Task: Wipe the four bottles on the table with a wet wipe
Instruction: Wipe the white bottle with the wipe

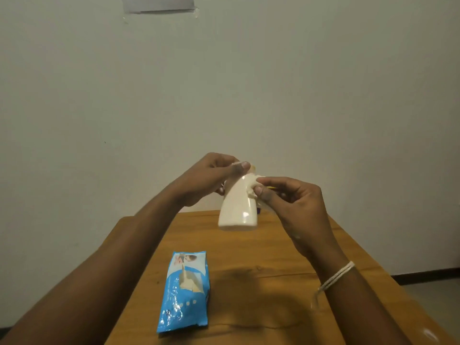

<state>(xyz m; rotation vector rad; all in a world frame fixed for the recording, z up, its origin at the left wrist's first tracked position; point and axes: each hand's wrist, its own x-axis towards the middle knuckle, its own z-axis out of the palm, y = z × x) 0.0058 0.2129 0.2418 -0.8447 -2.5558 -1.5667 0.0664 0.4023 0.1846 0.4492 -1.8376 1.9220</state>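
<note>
While the left hand (pixel 209 179) grips the cream bottle (pixel 238 207) by its neck above the table (pixel 273 282), the right hand (pixel 296 207) pinches a wipe (pixel 251 188) against its shoulder; the blue pack (pixel 184 292) lies below, flap open

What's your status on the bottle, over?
Left hand holding cream bottle up by its neck, off the table. Right hand pressing wet wipe against its shoulder. Blue wipes pack lies below, nothing obstructing.
</note>
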